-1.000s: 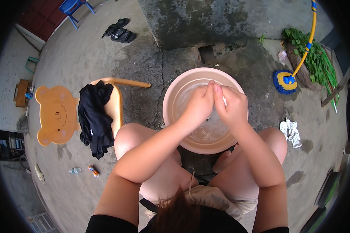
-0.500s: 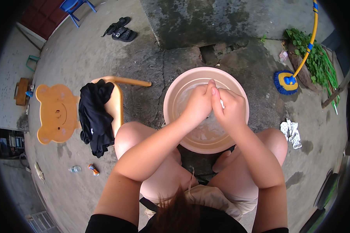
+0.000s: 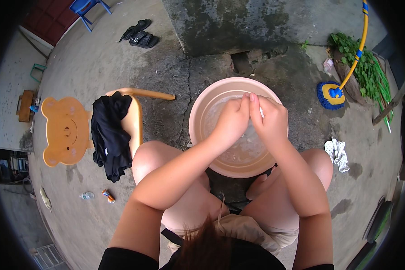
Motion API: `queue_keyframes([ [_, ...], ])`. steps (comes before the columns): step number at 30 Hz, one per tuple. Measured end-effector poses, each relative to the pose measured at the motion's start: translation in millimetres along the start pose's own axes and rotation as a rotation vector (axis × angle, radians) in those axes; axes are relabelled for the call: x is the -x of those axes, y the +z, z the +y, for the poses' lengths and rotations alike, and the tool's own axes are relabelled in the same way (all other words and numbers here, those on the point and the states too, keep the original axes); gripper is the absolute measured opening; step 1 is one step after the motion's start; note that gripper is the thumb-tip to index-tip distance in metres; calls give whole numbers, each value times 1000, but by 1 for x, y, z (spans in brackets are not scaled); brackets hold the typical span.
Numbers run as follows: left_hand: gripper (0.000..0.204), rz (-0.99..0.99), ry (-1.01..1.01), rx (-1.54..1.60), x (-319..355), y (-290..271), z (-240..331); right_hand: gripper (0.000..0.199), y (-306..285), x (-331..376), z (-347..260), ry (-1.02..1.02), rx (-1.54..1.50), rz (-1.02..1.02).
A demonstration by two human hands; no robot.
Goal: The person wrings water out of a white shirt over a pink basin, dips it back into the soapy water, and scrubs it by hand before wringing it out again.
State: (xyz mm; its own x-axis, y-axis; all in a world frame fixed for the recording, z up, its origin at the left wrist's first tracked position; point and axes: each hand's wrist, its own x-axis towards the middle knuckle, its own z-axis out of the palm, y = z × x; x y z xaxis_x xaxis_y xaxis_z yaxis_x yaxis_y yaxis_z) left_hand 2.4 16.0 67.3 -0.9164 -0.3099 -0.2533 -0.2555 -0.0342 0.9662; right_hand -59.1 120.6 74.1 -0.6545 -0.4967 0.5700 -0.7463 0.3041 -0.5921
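My left hand [image 3: 233,118] and my right hand [image 3: 272,119] are closed against each other above a pink plastic basin [image 3: 198,101]. Their thumbs lie side by side on top. A bit of white cloth [image 3: 262,112] peeps out at my right hand's thumb; the rest is hidden inside the fingers, so its kind does not show. Cloudy water [image 3: 238,154] with some foam fills the basin's bottom. The basin stands on the ground between my bent knees, and both forearms reach over its near side.
To the left, a yellow bear-faced chair [image 3: 67,130] bears black clothing [image 3: 110,135]. White spotted socks [image 3: 337,154] lie on the concrete at right, below a blue-and-yellow mop [image 3: 331,95]. Black sandals [image 3: 141,36] lie far left of a concrete block [image 3: 238,27]. A plastic bottle [image 3: 87,195] lies at lower left.
Both closed hands have shifted slightly to the right over the basin. The right thumb has turned more upright, and the white bit beside it has moved along.
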Motion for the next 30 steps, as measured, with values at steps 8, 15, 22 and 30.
queue_keyframes([
  [8,55,57,73,115,1,3,2,27,-1,7,-10,0,-92,1],
  [15,52,61,167,23,5,6,1,26,1,-3,15,41,-20,13],
  [22,52,60,82,79,-7,1,-7,29,2,10,-12,-90,-65,-25],
  [30,49,-27,115,-16,5,5,1,28,-1,-5,10,82,-40,44],
])
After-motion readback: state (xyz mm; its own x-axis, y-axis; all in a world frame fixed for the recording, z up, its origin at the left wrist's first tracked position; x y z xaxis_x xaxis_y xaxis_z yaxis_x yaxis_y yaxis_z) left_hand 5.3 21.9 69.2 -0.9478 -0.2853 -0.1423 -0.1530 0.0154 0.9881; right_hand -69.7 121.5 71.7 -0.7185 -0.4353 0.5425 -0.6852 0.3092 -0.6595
